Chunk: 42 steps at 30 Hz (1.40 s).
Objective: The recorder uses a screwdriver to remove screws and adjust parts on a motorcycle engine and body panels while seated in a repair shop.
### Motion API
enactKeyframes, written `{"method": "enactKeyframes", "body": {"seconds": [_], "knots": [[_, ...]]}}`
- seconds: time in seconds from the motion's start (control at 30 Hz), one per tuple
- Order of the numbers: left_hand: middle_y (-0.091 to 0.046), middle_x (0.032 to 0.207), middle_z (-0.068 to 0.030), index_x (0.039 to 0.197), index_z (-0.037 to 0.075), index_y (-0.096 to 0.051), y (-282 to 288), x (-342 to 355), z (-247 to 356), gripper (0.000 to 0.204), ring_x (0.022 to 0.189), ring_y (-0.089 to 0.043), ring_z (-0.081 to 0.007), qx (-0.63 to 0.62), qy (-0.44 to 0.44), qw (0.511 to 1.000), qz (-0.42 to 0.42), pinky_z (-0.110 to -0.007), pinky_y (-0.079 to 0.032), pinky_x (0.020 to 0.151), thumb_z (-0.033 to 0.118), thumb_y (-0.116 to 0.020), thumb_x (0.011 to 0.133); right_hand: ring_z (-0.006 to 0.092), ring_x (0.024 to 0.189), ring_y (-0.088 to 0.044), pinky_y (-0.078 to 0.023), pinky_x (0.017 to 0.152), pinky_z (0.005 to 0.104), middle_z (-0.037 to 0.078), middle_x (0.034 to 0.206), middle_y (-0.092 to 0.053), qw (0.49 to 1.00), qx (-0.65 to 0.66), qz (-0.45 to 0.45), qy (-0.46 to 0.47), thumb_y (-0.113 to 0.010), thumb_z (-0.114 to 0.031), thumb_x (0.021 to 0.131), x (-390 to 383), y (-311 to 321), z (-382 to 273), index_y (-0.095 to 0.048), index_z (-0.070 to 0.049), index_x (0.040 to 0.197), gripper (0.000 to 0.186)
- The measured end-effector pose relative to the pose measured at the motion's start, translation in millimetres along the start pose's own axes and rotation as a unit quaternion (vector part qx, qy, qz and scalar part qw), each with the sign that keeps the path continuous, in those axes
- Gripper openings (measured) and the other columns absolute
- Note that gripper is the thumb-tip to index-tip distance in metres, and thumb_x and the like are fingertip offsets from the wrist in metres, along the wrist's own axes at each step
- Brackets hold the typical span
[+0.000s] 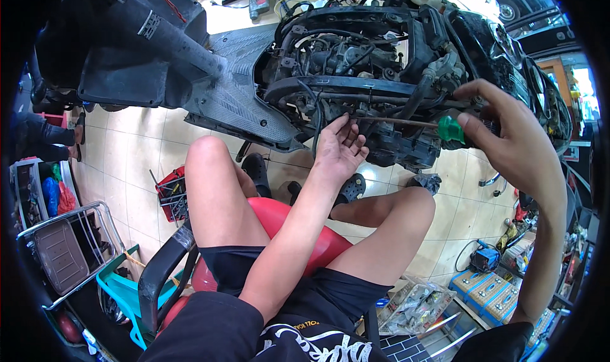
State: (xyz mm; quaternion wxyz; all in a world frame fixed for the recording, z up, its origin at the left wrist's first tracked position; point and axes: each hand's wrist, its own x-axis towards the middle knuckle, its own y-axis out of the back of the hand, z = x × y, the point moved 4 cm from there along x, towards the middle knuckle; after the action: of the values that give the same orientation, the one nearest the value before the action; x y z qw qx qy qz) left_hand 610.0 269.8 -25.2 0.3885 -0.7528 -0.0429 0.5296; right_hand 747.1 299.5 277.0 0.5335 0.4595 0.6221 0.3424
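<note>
Clerk: Where is the tool, and how is it held?

Inspector: The green-handled screwdriver lies nearly level along the near side of the uncovered motor scooter, below the curved frame rail. The person's right hand has the thumb and fingers closed about the handle's end; the index finger arches clear above it.

Clerk: And the other hand?

Inspector: The left hand is turned palm up, thumb and forefinger drawn narrow at the shaft's far end, the remaining fingers loosely curled. In the inspector's judgement, it steadies the tip while the right hand controls the handle. The person sits on a red seat, knees apart, which appears to bring both hands within reach of the low side.

Clerk: What could not be verified?

Inspector: The screwdriver's tip is lost at the left fingertips; whether they pinch it or a small part cannot be told. The right palm's contact is hidden behind the thumb. Dark shadow obscures the parts beneath the rail, and the scooter's far end blurs into the rim.
</note>
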Motion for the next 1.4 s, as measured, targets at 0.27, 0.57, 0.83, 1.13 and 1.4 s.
{"method": "enactKeyframes", "body": {"seconds": [0.27, 0.57, 0.83, 1.13, 1.4], "knots": [[-0.061, 0.078, 0.0023, 0.087, 0.008, -0.069, 3, -3, 1, 0.025, 0.076, -0.056, -0.0164, -0.012, 0.02, 1.0, 0.018, -0.032, -0.045, 0.073, 0.033, -0.069, 0.087, 0.0238, 0.101, -0.058, -0.044, 0.092, 0.0348, 0.009, 0.111, -0.064, 0.99, -0.111, 0.037, 0.082, -0.08, -0.007, 0.066, -7, 5, -27, -0.063, -0.009, 0.121, 0.058], [-0.06, 0.073, 0.0056, 0.086, 0.01, -0.066, 2, 0, 1, 0.026, 0.072, -0.058, -0.0122, -0.013, 0.019, 0.999, 0.031, -0.03, -0.047, 0.069, 0.034, -0.076, 0.087, 0.0243, 0.092, -0.061, -0.046, 0.088, 0.0387, 0.011, 0.098, -0.066, 0.986, -0.109, 0.072, 0.106, -0.078, -0.01, 0.069, -5, -2, -25, -0.066, -0.006, 0.112, 0.044], [-0.06, 0.071, 0.0051, 0.084, 0.011, -0.066, 1, 6, -1, 0.022, 0.065, -0.058, -0.0106, -0.022, 0.004, 1.0, 0.004, -0.026, -0.047, 0.06, 0.03, -0.078, 0.087, 0.0276, 0.09, -0.061, -0.046, 0.087, 0.0397, 0.011, 0.098, -0.063, 0.987, -0.027, 0.029, 0.153, -0.078, -0.004, 0.065, -16, -6, -32, -0.065, -0.004, 0.113, 0.049], [-0.061, 0.072, 0.0056, 0.079, 0.015, -0.065, -4, -2, 0, 0.022, 0.07, -0.06, -0.0131, 0.048, -0.017, 0.999, -0.013, -0.03, -0.049, 0.066, 0.033, -0.076, 0.087, 0.0344, 0.093, -0.061, -0.044, 0.087, 0.0409, 0.013, 0.095, -0.066, 0.983, -0.158, 0.071, 0.068, -0.08, -0.013, 0.07, -48, -3, -21, -0.067, -0.007, 0.107, 0.04], [-0.062, 0.097, 0.0007, 0.108, 0.014, -0.066, 30, -49, -20, 0.035, 0.083, -0.062, -0.0152, 0.17, -0.04, 0.985, 0.007, -0.032, -0.05, 0.074, 0.041, -0.074, 0.087, 0.0352, 0.076, -0.066, -0.049, 0.069, 0.0389, 0.015, 0.086, -0.064, 0.999, 0.014, 0.019, -0.022, -0.081, -0.007, 0.067, -109, -39, 6, -0.064, -0.004, 0.1, 0.037]]}}
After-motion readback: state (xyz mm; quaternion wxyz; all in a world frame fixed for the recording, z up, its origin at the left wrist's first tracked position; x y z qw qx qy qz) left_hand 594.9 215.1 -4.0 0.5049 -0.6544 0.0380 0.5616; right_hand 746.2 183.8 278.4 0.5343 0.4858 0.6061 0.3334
